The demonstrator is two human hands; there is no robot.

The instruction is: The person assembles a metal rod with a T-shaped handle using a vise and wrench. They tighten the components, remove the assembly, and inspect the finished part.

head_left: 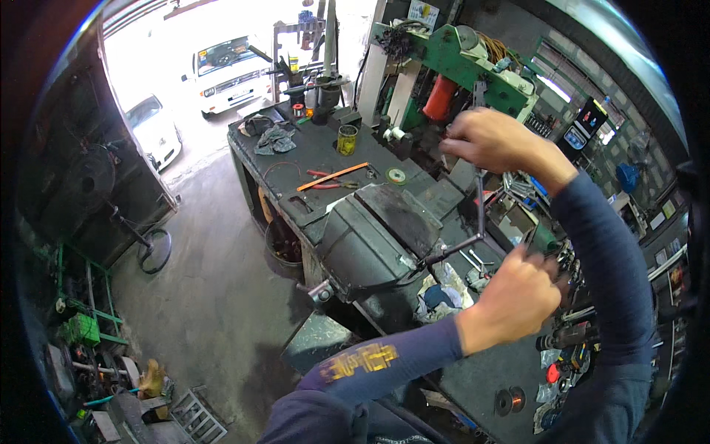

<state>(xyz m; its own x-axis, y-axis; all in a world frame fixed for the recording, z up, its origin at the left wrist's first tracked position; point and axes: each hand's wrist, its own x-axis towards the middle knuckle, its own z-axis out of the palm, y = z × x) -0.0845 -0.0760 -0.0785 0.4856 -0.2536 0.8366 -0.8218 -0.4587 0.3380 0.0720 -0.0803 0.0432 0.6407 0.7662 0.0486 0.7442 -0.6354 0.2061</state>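
My left hand (512,297) is closed in a fist over the right part of the workbench (325,152). It grips a dark tool (538,240) whose end shows just above the knuckles. My right hand (494,140) is raised higher, in front of a green machine (466,63), with its fingers pinched together. A thin dark metal rod (481,203) runs down from under that hand toward a bent bar (451,250) at the side of a big dark bench vise (377,233). What the pinched fingers hold is too small to make out.
On the bench lie an orange strip and red-handled pliers (333,177), a yellow can (346,139), a tape roll (397,175), rags (275,139) and a copper wire spool (510,399). Loose tools crowd the right side. A floor fan (151,248) stands left; white cars (225,70) are outside.
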